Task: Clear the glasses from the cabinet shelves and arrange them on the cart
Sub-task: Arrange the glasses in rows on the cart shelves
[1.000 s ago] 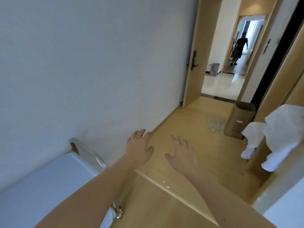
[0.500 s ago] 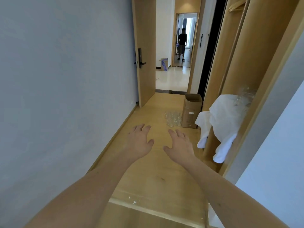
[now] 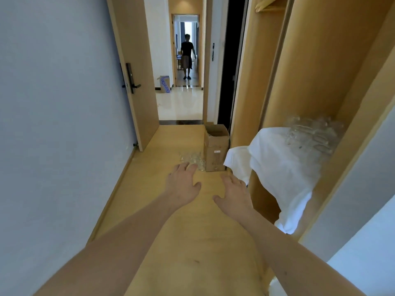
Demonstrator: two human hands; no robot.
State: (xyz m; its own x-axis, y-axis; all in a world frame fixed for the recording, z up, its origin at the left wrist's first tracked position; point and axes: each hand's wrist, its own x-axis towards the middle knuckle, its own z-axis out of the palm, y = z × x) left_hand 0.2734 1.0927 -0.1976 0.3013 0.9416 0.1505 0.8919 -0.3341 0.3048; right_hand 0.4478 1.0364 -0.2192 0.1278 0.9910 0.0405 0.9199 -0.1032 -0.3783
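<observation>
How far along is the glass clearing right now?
Nothing looks done: no cart is in view. Both hands, left hand and right hand, are open and hold nothing. Left: the glasses on the cabinet shelf, on the white cloth, and the glasses on the floor.

Blue lettering runs down the side of the open brown cardboard box in the far hallway, and a small white label sits on the nearer tall brown cardboard box, both too small to read.
</observation>
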